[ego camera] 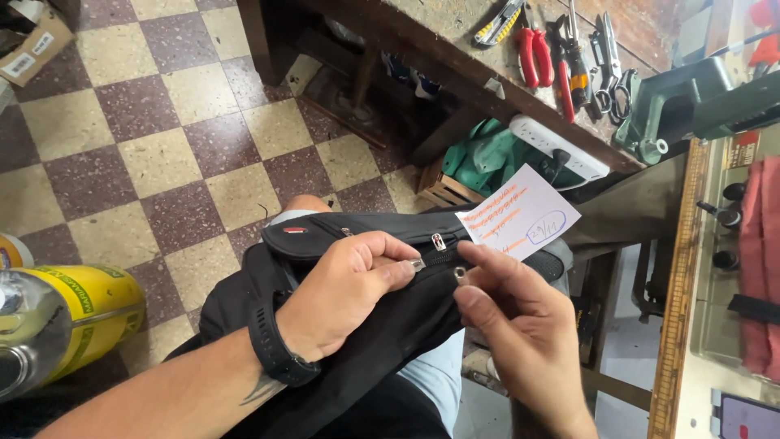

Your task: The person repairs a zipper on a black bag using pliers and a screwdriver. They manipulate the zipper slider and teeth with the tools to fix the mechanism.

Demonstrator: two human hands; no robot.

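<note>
Far left: yellow can (77, 321), well clear. Left hand (345, 297) pinched shut on a small metal zipper pull (418, 264), pressing down the black bag (325, 276) across the lap. Zipper line running left-right. Right hand (520, 317) just beside, fingertips nipping a second slider (460, 275). Paper tag (520, 213) right behind, kinda crowding. Workbench tools (569, 57) far off.

1. The left hand (345, 297) grips a black bag (325, 244) lying on the lap, thumb at a metal zipper pull (418, 264).
2. The right hand (520, 325) pinches a small metal piece (461, 274) just beside the zipper.
3. A white paper tag (520, 213) hangs on the bag.
4. Red-handled pliers (535, 57) and scissors (609, 69) lie on the surface (455, 24).
</note>
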